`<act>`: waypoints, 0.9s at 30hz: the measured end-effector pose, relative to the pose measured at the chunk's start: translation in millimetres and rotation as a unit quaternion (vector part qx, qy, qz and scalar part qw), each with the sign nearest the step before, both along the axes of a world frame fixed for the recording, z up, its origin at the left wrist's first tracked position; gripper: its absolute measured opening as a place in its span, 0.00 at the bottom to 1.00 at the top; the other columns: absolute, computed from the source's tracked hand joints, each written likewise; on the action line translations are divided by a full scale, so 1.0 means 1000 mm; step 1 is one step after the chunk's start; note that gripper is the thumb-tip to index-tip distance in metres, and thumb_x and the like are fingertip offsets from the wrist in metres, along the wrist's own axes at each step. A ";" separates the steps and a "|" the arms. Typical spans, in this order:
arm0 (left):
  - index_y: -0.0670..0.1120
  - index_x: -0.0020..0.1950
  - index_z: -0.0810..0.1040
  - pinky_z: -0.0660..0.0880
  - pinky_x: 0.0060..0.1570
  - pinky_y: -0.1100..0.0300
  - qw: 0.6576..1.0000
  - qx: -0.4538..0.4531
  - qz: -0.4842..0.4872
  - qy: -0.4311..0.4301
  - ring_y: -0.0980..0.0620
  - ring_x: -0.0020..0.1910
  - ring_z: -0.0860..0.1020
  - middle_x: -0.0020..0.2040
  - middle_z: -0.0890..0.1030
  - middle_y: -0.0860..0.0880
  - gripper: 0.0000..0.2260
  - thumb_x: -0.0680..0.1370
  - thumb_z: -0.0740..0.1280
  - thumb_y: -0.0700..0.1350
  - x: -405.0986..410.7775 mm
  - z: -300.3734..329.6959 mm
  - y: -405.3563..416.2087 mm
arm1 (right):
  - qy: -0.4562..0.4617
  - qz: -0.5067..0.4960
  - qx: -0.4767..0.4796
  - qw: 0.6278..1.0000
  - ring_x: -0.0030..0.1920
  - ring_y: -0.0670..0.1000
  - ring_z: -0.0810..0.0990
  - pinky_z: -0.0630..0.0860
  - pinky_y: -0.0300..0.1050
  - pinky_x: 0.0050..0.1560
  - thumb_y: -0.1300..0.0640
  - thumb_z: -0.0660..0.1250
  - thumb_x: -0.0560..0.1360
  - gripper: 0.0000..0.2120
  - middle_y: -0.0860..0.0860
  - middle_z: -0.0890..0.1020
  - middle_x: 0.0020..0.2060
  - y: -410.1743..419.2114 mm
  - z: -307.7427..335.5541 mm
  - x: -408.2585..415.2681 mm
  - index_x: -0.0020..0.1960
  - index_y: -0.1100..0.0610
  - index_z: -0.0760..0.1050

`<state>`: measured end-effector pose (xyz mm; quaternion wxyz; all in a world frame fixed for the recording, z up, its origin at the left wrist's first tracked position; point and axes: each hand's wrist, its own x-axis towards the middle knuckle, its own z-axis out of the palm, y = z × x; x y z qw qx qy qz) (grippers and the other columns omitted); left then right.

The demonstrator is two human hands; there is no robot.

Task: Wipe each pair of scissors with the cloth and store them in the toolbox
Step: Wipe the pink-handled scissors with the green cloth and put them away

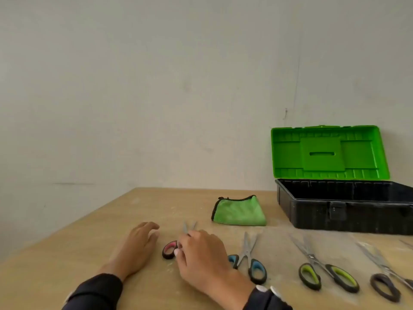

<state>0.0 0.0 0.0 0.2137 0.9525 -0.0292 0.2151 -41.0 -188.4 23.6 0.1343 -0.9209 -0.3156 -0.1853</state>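
Nearest the camera, dark sleeves, both hands low over the bench [67, 242]. Right hand [201, 253] covers the pink-handled scissors [169, 249], fingers curled down onto the handle area and seemingly pinching it, though the hand hides the contact so a firm grasp is likely, not certain. Blade tips poke out past the knuckles, slightly spread. Left hand [138, 245] lies just beside them, fingers relaxed and released, holding nothing. To the right along the near edge: blue-handled scissors [248, 260], green-handled scissors [321, 269], dark-handled scissors [386, 285], all lying flat, blades pointing away, partly open. Further back, the folded green cloth [240, 211], untouched, near the toolbox [344, 211], which stands with its green lid up, black tray looks empty from here. Nothing wiped or stored yet, judging by the layout. Risks: blades are open, so lifting by one loop could let them swing and nick the left hand close by; sliding the pair sideways could knock the blue pair; skipping the cloth would break the task order.
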 end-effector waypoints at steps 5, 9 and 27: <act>0.47 0.64 0.71 0.65 0.62 0.62 0.999 0.016 0.012 0.043 0.52 0.62 0.71 0.64 0.73 0.49 0.14 0.80 0.58 0.47 0.010 -0.003 0.002 | -0.021 -0.007 0.012 1.000 0.54 0.56 0.73 0.71 0.50 0.52 0.53 0.52 0.79 0.13 0.54 0.76 0.54 0.007 -0.011 0.003 0.57 0.56 0.72; 0.48 0.66 0.70 0.66 0.64 0.60 0.998 0.021 0.021 0.051 0.52 0.63 0.71 0.66 0.72 0.50 0.15 0.79 0.58 0.49 0.011 -0.004 0.003 | -0.008 -0.024 0.078 0.997 0.49 0.53 0.76 0.76 0.49 0.50 0.58 0.55 0.79 0.11 0.53 0.75 0.54 0.008 -0.015 0.017 0.56 0.57 0.73; 0.52 0.47 0.77 0.71 0.45 0.61 0.993 0.017 -0.092 -0.067 0.58 0.44 0.75 0.43 0.78 0.55 0.14 0.79 0.53 0.54 -0.003 0.006 -0.005 | 0.103 -0.110 0.242 0.958 0.42 0.51 0.80 0.79 0.49 0.43 0.50 0.68 0.73 0.10 0.49 0.80 0.43 0.018 0.001 0.049 0.47 0.55 0.72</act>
